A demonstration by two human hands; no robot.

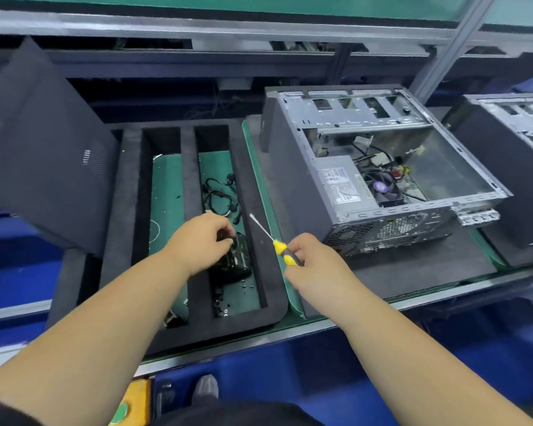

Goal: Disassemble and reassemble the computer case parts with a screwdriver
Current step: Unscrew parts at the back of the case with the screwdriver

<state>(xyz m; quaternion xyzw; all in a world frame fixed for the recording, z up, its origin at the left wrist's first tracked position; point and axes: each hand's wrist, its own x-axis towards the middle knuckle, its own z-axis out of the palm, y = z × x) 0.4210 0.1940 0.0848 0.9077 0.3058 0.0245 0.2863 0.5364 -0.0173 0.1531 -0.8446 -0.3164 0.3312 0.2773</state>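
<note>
Two hands, one case, one tray: your stock on the desk [391, 305], largest first.

Computer case [379, 176]: lies on its side on the right of the desk, on a dark mat, open face up. You can see the power supply, a fan and loose wiring inside.

Side panel [40, 142]: dark, stands tilted at the far left, leaning over the left edge of the tray.

Foam tray [130, 210]: black, left of the case, with long slots running away from you; green desk surface shows at the slot bottoms.

Second case [511, 167]: at the right edge, only partly in view.

Black component [237, 259]: in the rightmost slot, under your left hand [202, 241]. That grip curls over its near-top end; whether the fingers truly pinch it is hard to tell, as they are half hidden.

Cables [220, 195]: black, coiled in the same slot, beyond the component.

Screwdriver [274, 241]: yellow and black handle, grasped in your right hand [314, 259], shaft pointing up and left above the tray's right rim.

Screws [220, 299]: small, scattered in the near end of that slot.
</note>
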